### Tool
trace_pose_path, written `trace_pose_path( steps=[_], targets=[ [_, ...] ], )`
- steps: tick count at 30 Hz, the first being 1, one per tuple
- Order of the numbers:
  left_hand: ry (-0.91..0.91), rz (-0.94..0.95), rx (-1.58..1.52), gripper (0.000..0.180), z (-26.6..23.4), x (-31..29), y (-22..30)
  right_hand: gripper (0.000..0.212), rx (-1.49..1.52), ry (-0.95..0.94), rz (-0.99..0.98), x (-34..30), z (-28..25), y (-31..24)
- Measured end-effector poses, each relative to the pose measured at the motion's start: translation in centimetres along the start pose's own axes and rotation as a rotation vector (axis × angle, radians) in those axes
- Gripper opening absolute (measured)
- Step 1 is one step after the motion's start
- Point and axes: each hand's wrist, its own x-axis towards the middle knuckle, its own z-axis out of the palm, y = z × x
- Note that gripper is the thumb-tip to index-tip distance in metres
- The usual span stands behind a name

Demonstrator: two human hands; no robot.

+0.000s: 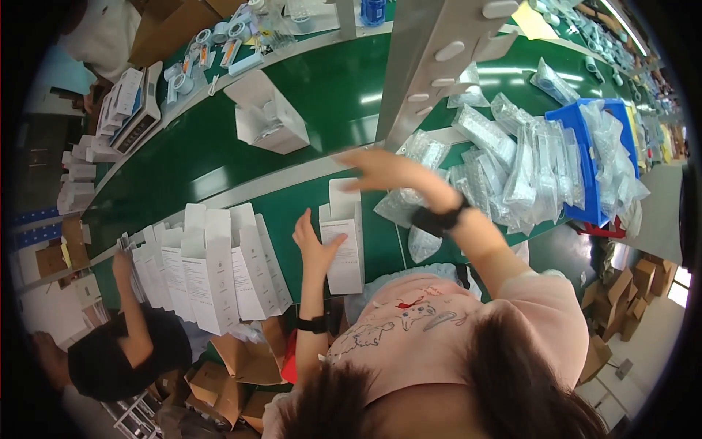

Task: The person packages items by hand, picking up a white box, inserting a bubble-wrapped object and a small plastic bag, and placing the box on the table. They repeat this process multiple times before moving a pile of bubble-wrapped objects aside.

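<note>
In front of me a white box [344, 252] with printed text stands on the green table, its top flap [344, 194] raised. My left hand [317, 249] is beside the box's left side, with thumb and fingers spread and nothing in them. Above and just right of the raised flap is my right hand [387, 173], slightly blurred, fingers stretched out to the left and holding nothing visible. To the right lie several bubble-wrapped items [523, 164], some close by my right forearm. What is inside the box cannot be seen.
Several white boxes with raised flaps [208, 271] stand in a row at left, near a co-worker's hand [121, 267]. An open white box [270, 121] sits beyond the metal rail. A blue crate [591, 164] holds wrapped items. A metal post [431, 73] rises behind my right hand.
</note>
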Motion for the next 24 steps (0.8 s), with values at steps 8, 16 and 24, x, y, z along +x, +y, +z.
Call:
trace_pose_path(
  steps=[8,16,24],
  targets=[
    [-0.288,-0.159,-0.776,0.077,0.5,1.8,2.7,0.062,-0.681,0.826,0.766,-3.7,-15.2,20.3],
    [0.035,0.494,-0.202,0.074,-1.6,1.4,11.2,0.07,-0.298,0.947,0.195,-5.1,-17.0,26.0],
    [0.219,0.381,-0.34,0.068,3.9,-0.2,9.5,0.061,1.419,1.298,0.039,-10.5,-2.4,-1.9]
  ],
)
